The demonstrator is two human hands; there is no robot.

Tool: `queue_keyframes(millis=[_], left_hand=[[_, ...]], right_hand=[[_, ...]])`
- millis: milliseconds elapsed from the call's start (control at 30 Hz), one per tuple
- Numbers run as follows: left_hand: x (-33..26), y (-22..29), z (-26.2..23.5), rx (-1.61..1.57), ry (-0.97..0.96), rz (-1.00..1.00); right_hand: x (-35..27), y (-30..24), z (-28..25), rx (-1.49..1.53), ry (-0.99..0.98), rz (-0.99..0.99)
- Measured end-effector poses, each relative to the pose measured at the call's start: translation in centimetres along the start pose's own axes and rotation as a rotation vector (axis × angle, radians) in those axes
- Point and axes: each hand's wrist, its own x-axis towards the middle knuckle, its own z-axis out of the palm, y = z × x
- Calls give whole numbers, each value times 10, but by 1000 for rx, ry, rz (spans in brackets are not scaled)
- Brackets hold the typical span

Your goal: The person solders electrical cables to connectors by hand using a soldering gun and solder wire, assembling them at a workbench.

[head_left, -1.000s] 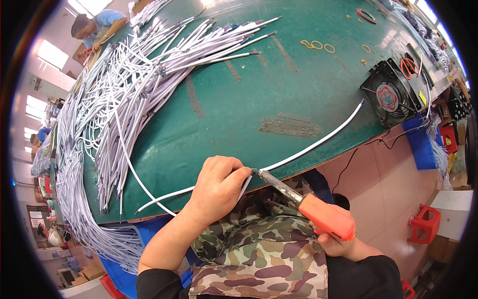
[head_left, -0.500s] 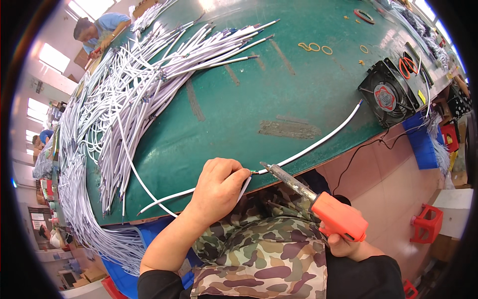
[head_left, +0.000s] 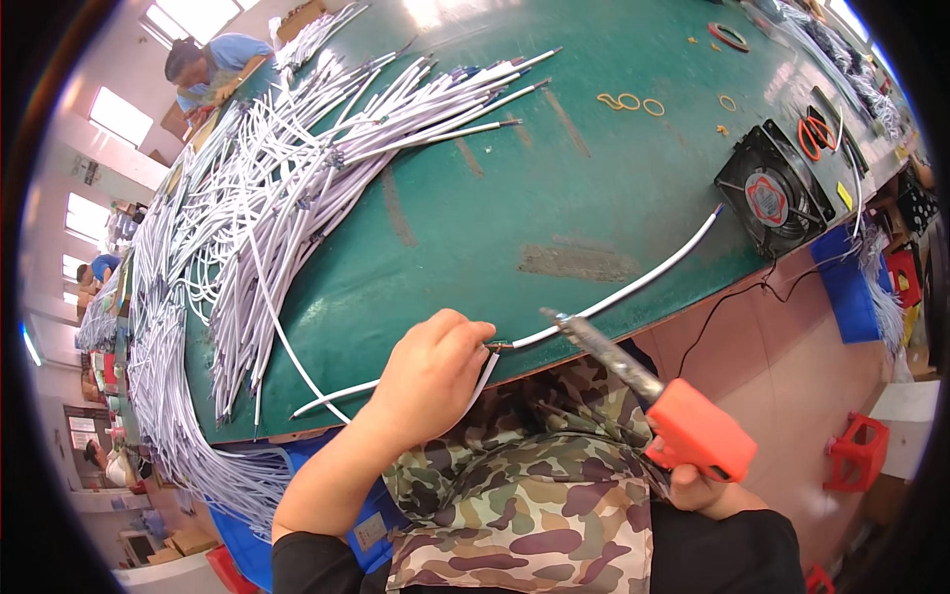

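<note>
I judge myself to be at the soldering step of a splice: my left grip [head_left: 427,374] is pinched together at the stripped end of a white cable [head_left: 648,280], with a thinner white lead [head_left: 484,384] dropping just below it, while my right grip [head_left: 701,489] is wrapped round the red-orange handle of a soldering iron [head_left: 705,431]. The bare joint [head_left: 503,346] sits right at my left fingertips, and the iron's tip hangs apart from it, between my grips. At this scale I can't make out whether solder has taken on those strands. The next move, I think, calls for a steady left grip, and for the right to guide the tip onto the metal only if it needs more heat, well off the jacket. That jacket looks smooth and round, bowing rightward from my left grip over the glossy, scuffed green bench [head_left: 445,272]. The iron's shaft is mottled metal, its handle moulded plastic. Ahead and left of my left grip sprawls a tangled heap of white cables [head_left: 287,178]; beyond my right grip stands a boxy black fan [head_left: 772,198]. Soft camouflage cloth [head_left: 534,505] folds between my forearms.
</note>
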Motion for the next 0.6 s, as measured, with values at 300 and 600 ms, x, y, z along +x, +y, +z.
queue_keyframes(millis=[300,600], left_hand=[[-4,17,-40,-381,-268,-227],[-14,30,-49,-534,-194,-400]], right_hand=[[-2,-8,-15,103,430,-61],[-9,-14,-19,67,400,-68]])
